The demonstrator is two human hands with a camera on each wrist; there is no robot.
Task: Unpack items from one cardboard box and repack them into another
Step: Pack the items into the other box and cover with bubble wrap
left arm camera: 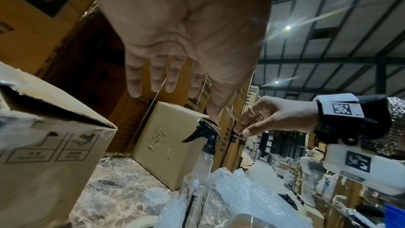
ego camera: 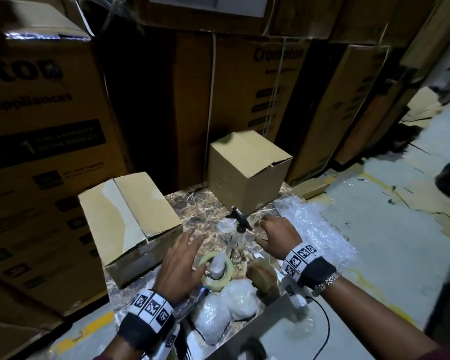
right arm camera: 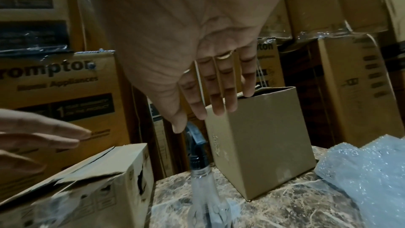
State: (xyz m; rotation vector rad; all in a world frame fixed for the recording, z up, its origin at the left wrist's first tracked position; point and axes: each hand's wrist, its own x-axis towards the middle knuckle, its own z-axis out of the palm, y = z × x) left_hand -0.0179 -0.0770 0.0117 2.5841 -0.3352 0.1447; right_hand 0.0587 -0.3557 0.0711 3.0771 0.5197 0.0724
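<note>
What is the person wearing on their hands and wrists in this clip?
Both hands are bare. Each wrist has a black band with white square-code tags and a white camera unit below. The right wrist adds a metal link bracelet and a thin black cable. The right hand wears rings.

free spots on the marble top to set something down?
Bare marble lies between the low box, the upright box and the spray bottle. The right side is covered by bubble wrap. The near edge is crowded: tape roll, wrapped bundles, both hands above.
</note>
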